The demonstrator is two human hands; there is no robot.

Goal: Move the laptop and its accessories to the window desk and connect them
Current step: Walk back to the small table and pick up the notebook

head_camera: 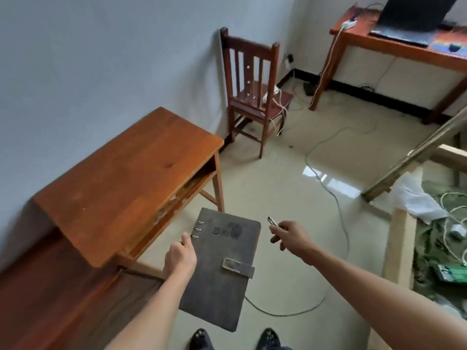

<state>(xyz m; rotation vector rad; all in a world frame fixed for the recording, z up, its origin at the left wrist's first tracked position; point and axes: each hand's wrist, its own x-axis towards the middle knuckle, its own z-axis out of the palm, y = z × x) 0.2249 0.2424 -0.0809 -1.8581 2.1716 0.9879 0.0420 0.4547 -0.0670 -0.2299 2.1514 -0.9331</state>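
Observation:
My left hand (180, 257) grips the ringed edge of a grey ring-binder notebook (222, 269) with a strap clasp, held flat over the floor. My right hand (289, 237) pinches a small metal pen-like stick (273, 221), its tip pointing up and left. Far off at the top right stands the window desk (394, 48) with an open black laptop (409, 18), a dark mouse (454, 48) on a colourful pad and a white power strip (350, 23).
A bare brown wooden desk (121, 183) stands at my left against the wall. A wooden chair (252, 89) holding a white plug and cable is ahead. A grey cable (336, 198) snakes across the tiled floor. A wooden bed frame (399, 248) with clutter lies at right.

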